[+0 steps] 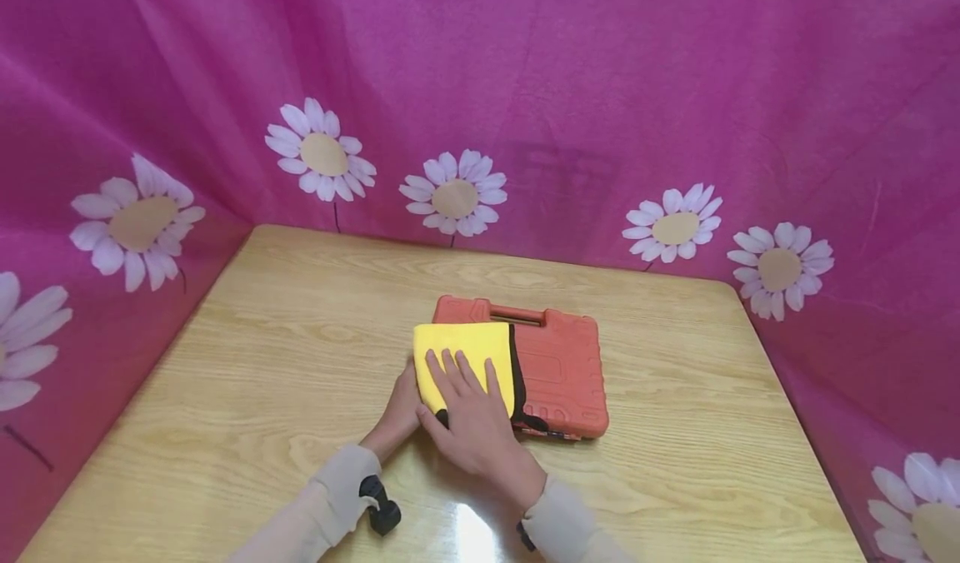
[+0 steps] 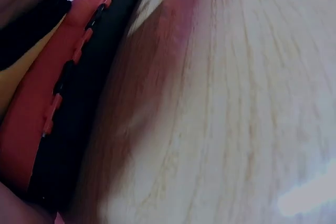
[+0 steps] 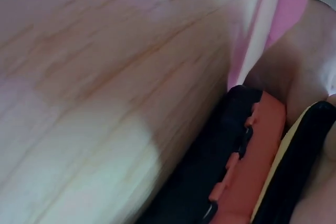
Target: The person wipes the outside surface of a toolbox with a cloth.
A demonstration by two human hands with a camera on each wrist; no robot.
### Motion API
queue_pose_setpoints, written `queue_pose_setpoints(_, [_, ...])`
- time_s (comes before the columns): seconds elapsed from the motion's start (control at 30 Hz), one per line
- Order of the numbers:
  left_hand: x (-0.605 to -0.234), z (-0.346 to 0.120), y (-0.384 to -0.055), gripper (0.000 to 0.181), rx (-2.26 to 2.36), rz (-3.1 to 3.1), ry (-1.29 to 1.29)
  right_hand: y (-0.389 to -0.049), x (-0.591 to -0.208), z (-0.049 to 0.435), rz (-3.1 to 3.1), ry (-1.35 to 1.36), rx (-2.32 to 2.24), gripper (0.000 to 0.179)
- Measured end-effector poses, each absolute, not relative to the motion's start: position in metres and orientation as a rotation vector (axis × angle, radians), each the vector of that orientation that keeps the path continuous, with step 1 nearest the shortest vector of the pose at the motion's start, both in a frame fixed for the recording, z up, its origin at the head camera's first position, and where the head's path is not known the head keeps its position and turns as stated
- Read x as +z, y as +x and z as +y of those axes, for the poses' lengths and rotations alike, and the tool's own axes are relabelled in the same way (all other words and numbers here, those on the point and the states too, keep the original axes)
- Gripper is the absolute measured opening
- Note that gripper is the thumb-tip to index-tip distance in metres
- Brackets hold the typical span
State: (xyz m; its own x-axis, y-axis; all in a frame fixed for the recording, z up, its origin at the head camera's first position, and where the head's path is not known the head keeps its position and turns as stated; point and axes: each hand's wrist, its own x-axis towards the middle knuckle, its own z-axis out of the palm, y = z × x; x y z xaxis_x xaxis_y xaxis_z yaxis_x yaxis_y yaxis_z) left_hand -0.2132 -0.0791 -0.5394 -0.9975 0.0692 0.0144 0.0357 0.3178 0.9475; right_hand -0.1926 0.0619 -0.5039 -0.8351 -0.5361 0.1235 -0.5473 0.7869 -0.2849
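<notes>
A red plastic carry case with a black lower half lies flat on the table, its handle away from me. A folded yellow cloth with black edging covers its left part. My right hand rests flat on the cloth, fingers spread and pointing away. At the left side of the case is my left hand, its fingers mostly hidden behind the cloth and case. The right wrist view shows the left hand right at the case's front corner. Red and black latches line the case's front edge.
The wooden table has a bright reflection near its front. Magenta curtain with white daisies surrounds the back and both sides. A small black device sits at my left cuff.
</notes>
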Motion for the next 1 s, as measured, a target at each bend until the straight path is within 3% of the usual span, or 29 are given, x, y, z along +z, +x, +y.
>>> queue_pose_setpoints(0.33, [-0.540,-0.072,-0.217,0.057,1.808,2.500,0.018,-0.190,-0.505,0.071,-2.952,0.853,0.334,0.067])
queue_pose_setpoints(1.0, [-0.537,-0.075,-0.221,0.058,1.735,2.526,-0.023,-0.189,-0.510,0.140,-2.952,0.643,0.358,0.064])
